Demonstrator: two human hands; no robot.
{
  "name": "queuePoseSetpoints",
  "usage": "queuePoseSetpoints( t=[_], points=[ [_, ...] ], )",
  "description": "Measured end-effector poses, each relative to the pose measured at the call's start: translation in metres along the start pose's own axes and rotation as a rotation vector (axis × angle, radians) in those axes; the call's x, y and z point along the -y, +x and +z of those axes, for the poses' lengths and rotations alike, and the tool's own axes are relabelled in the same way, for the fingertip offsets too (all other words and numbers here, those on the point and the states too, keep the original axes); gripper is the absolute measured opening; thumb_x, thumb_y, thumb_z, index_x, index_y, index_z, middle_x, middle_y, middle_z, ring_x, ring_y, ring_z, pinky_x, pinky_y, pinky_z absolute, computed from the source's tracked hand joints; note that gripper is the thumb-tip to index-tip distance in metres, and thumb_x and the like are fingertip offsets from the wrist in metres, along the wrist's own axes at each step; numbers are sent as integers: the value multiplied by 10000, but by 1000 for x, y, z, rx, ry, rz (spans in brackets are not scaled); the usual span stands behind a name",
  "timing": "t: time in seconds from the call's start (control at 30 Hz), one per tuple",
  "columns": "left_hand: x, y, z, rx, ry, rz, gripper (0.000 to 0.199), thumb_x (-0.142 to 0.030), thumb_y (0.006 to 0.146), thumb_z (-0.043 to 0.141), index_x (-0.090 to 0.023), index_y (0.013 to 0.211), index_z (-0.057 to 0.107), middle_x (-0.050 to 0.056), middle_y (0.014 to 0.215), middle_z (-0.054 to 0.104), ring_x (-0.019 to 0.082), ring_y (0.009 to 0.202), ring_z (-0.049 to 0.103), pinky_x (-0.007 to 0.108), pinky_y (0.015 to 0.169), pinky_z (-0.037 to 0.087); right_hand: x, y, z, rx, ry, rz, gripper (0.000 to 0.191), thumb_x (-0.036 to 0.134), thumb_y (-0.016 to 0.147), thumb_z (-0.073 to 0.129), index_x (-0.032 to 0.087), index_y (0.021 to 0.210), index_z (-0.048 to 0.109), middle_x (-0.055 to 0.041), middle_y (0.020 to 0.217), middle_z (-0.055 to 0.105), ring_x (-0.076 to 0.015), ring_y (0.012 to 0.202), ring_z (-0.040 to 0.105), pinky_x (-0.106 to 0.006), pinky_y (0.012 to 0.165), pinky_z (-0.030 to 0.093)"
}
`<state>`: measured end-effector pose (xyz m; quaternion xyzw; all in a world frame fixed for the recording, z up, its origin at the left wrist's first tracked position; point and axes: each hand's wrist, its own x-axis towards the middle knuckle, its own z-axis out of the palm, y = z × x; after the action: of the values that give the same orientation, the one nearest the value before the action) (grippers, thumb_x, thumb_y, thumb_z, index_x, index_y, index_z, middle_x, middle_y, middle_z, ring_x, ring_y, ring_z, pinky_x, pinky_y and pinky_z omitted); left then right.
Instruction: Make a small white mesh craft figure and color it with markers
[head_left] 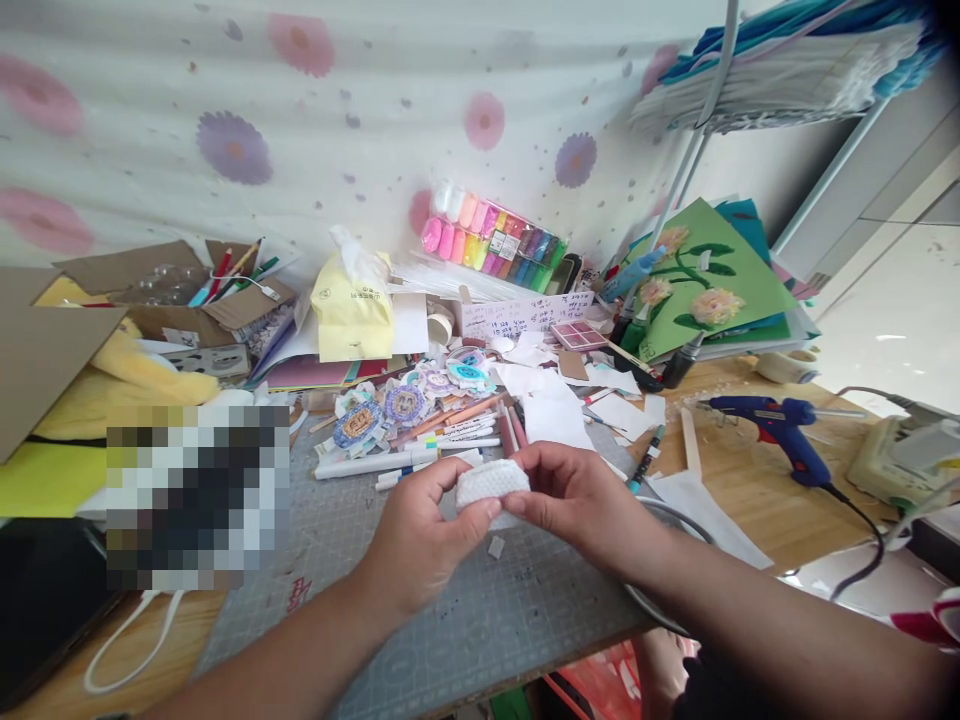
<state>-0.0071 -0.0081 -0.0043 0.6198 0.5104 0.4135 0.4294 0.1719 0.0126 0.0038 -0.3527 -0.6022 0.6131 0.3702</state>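
Observation:
A small white textured piece (491,482) is held up over the grey cutting mat (420,640) at the middle of the view. My left hand (427,530) grips its left end, with the thumb along the lower edge. At its right end, my right hand (574,495) pinches it between thumb and fingers. A tiny pale scrap (496,547) lies on the mat just below the piece. White markers (375,464) lie on the mat behind my left hand.
Paper cutouts (405,403) and pens are heaped behind the hands. A blue glue gun (787,430) with a cord lies at the right. Coloured clay packs (495,240) lean at the back; a cardboard box (60,340) stands left.

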Motion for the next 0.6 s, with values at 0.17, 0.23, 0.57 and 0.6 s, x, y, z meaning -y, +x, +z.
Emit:
queuePoseSetpoints(
  t=[0.17,0.23,0.57,0.6],
  points=[
    [1,4,1,114,-314,-165,269,-375,752,685,-154,890,618,26,819,639,163,718,540,269,638,417,2,2,-9,-7,26,14,459,525,759,663,164,1035,600,-51,907,627,-168,798,574,-306,719,456],
    [1,3,1,144,-346,-183,282,-385,745,696,-151,876,608,21,803,630,158,712,534,264,636,413,2,2,-10,-24,-22,44,415,539,780,628,149,920,609,-22,786,602,-132,678,528,-270,632,420],
    [3,6,-2,126,-193,-83,293,-456,790,624,-171,728,602,-17,678,559,143,642,477,248,588,364,-2,3,-4,-79,-181,60,368,522,766,619,161,740,550,20,651,492,-103,583,387,-226,518,305],
    [3,6,-3,113,-181,-79,286,-448,783,635,-174,710,601,-21,670,553,142,638,473,245,586,358,-2,3,-4,-83,-191,58,367,521,766,614,162,736,545,18,654,490,-105,588,386,-227,519,307]
  ],
)
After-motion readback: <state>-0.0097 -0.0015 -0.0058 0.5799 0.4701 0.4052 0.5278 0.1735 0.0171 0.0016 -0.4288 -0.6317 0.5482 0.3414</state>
